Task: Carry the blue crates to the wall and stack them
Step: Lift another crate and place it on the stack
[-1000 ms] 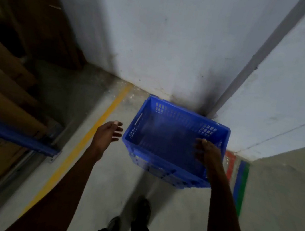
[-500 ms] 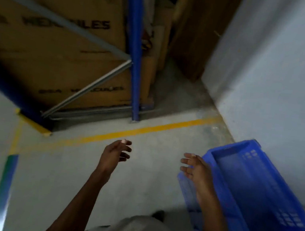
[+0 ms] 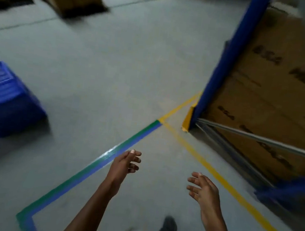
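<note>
- left hand (image 3: 123, 166) and right hand (image 3: 203, 190) both spread, empty
- blue crate (image 3: 6, 102) on floor, well apart, far left
- risk: tripping on rack post (image 3: 228, 55) base while turning

The blue crate (image 3: 6, 102) looks like ribbed plastic. The floor (image 3: 115, 63) is smooth matt concrete with glossy tape (image 3: 109, 154). Boxes (image 3: 274, 102) are matt cardboard.

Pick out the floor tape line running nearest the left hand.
The green-and-blue line, passing just beside the left hand; the yellow line lies beyond the right hand.
</note>
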